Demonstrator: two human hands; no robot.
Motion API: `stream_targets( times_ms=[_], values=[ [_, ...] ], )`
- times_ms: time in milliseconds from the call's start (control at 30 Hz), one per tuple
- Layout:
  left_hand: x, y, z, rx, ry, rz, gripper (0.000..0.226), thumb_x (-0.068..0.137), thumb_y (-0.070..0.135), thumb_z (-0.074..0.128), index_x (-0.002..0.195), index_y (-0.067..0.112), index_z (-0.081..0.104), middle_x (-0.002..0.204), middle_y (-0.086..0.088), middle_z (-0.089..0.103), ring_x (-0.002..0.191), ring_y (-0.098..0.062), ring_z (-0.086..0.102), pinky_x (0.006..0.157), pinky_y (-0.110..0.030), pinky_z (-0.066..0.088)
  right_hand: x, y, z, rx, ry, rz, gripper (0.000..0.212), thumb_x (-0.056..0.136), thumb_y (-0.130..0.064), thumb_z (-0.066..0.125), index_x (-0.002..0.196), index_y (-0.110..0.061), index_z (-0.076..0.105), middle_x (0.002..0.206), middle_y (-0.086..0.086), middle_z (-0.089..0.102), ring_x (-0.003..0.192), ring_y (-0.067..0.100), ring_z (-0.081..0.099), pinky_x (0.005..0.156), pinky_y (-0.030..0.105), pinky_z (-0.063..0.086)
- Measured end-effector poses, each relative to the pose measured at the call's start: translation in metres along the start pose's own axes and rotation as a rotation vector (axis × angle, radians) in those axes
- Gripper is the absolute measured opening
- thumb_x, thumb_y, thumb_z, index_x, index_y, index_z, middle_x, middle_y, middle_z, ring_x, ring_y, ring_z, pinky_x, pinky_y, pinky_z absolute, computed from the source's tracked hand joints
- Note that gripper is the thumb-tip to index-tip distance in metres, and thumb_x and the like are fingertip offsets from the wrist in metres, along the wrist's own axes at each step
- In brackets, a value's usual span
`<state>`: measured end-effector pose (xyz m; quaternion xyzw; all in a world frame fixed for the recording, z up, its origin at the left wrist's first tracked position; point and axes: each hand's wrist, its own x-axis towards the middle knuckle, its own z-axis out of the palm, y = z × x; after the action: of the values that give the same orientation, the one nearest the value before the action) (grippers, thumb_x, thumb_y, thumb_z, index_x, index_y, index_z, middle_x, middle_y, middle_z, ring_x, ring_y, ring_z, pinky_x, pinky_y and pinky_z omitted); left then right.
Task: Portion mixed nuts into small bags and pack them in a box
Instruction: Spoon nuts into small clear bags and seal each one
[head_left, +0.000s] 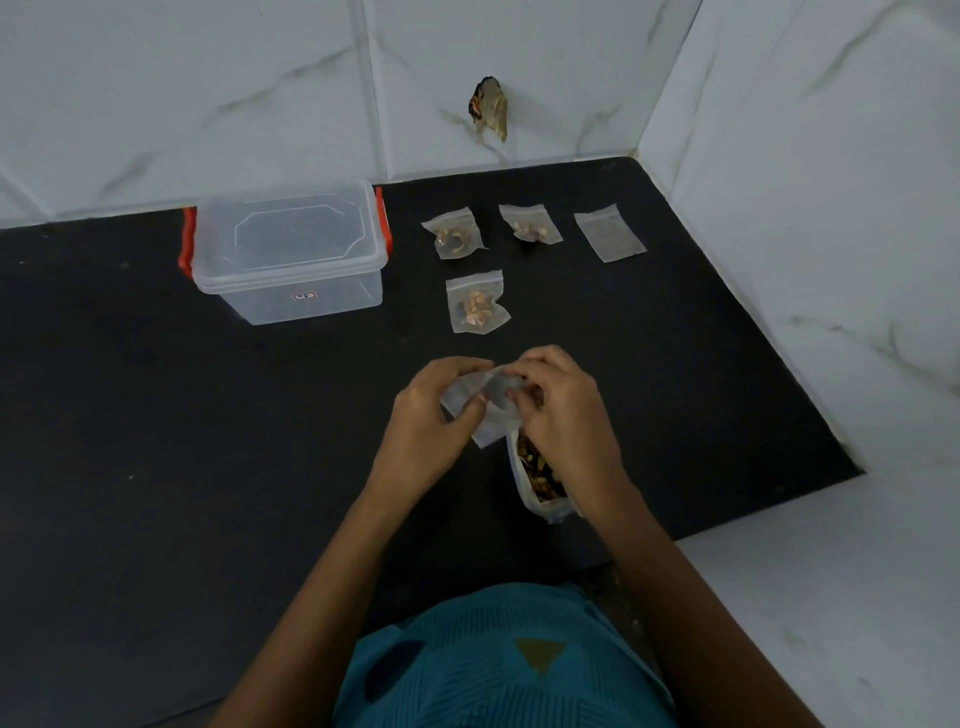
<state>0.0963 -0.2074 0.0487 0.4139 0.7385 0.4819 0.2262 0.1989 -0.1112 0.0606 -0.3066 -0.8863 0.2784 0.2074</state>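
The left hand (431, 415) and right hand (561, 410) both pinch the small clear plastic zip bag (493, 415) at its mouth with curled fingers, probably to open it directly above the large open bag of mixed nuts (537, 480). Filled small bags (477, 304) lie at twelve o'clock. The lidded transparent plastic box (288, 249) waits at ten o'clock.

Head-worn view, steeply down, close.
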Motion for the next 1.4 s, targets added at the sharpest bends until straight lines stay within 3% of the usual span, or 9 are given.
stream_targets(
  times_ms=[167, 300, 433, 567, 667, 867, 1100, 1233, 1400],
  values=[
    [-0.004, -0.010, 0.005, 0.139, -0.125, 0.127, 0.074, 0.071, 0.017, 0.078, 0.131, 0.029, 0.036, 0.132, 0.007, 0.040, 0.130, -0.010, 0.031, 0.108, -0.025, 0.020, 0.000, -0.002, -0.002, -0.012, -0.091, 0.065, 0.045, 0.079, -0.010, 0.068, 0.122, -0.005, 0.056, 0.124, 0.004, 0.048, 0.112, 0.012, 0.049, 0.093, 0.016, 0.037],
    [-0.006, -0.018, 0.022, 0.214, -0.035, 0.128, 0.090, 0.066, 0.027, 0.081, 0.139, 0.021, 0.027, 0.144, -0.008, 0.035, 0.136, -0.011, 0.013, 0.114, -0.039, 0.007, 0.000, -0.009, -0.004, 0.057, -0.139, 0.127, 0.049, 0.079, -0.013, 0.069, 0.125, -0.006, 0.053, 0.128, 0.003, 0.043, 0.109, 0.013, 0.051, 0.091, 0.018, 0.043],
    [-0.006, -0.023, 0.037, 0.232, 0.144, 0.172, 0.071, 0.071, 0.045, 0.060, 0.130, 0.024, 0.028, 0.137, -0.009, 0.043, 0.136, -0.006, 0.014, 0.113, -0.039, 0.003, -0.001, -0.016, -0.005, 0.088, -0.162, 0.164, 0.052, 0.077, -0.017, 0.072, 0.124, -0.007, 0.053, 0.127, 0.003, 0.042, 0.103, 0.010, 0.052, 0.091, 0.021, 0.046],
    [-0.006, -0.021, 0.040, 0.100, 0.211, 0.112, 0.061, 0.072, 0.022, 0.074, 0.124, 0.014, 0.044, 0.128, -0.006, 0.051, 0.129, 0.002, 0.023, 0.114, -0.033, 0.009, -0.005, -0.023, -0.008, 0.123, -0.158, 0.185, 0.052, 0.077, -0.019, 0.072, 0.123, -0.008, 0.054, 0.125, 0.000, 0.042, 0.102, 0.009, 0.051, 0.091, 0.024, 0.047],
    [-0.006, -0.015, 0.038, 0.051, 0.229, 0.053, 0.055, 0.072, 0.021, 0.076, 0.120, 0.012, 0.050, 0.121, 0.002, 0.054, 0.122, -0.007, 0.043, 0.116, -0.035, 0.016, -0.007, -0.026, -0.007, 0.130, -0.148, 0.174, 0.047, 0.079, -0.020, 0.070, 0.122, -0.011, 0.054, 0.122, -0.005, 0.041, 0.100, 0.003, 0.047, 0.091, 0.022, 0.046],
    [-0.006, -0.006, 0.033, -0.146, 0.193, -0.009, 0.042, 0.067, 0.041, 0.066, 0.102, 0.055, 0.047, 0.104, 0.030, 0.054, 0.106, -0.003, 0.054, 0.104, -0.053, 0.035, -0.009, -0.024, -0.004, 0.192, -0.044, 0.145, 0.017, 0.084, -0.003, 0.060, 0.100, -0.008, 0.061, 0.101, -0.010, 0.045, 0.075, -0.002, 0.050, 0.075, 0.007, 0.045],
    [-0.007, -0.010, 0.034, -0.298, 0.117, -0.042, 0.045, 0.062, 0.043, 0.071, 0.101, 0.041, 0.050, 0.108, 0.001, 0.058, 0.102, -0.014, 0.058, 0.087, -0.039, 0.051, -0.008, -0.014, -0.013, 0.339, -0.059, 0.212, 0.016, 0.082, 0.000, 0.061, 0.084, -0.015, 0.061, 0.080, -0.017, 0.053, 0.074, -0.001, 0.057, 0.069, 0.009, 0.047],
    [-0.008, -0.019, 0.036, -0.300, 0.089, -0.034, 0.049, 0.062, 0.042, 0.075, 0.103, 0.037, 0.050, 0.108, 0.000, 0.058, 0.104, -0.016, 0.058, 0.088, -0.039, 0.051, -0.011, -0.008, -0.024, 0.585, -0.123, 0.302, 0.013, 0.085, -0.003, 0.060, 0.087, -0.016, 0.063, 0.084, -0.010, 0.062, 0.070, -0.008, 0.059, 0.060, 0.008, 0.047],
    [-0.009, -0.028, 0.035, -0.277, 0.067, -0.033, 0.047, 0.065, 0.033, 0.081, 0.102, 0.037, 0.050, 0.104, 0.011, 0.058, 0.101, -0.004, 0.056, 0.085, -0.018, 0.047, -0.027, 0.017, -0.031, 0.462, -0.118, 0.415, 0.017, 0.084, -0.009, 0.061, 0.084, -0.026, 0.061, 0.088, -0.013, 0.061, 0.082, -0.004, 0.059, 0.071, 0.005, 0.047]
  ],
)
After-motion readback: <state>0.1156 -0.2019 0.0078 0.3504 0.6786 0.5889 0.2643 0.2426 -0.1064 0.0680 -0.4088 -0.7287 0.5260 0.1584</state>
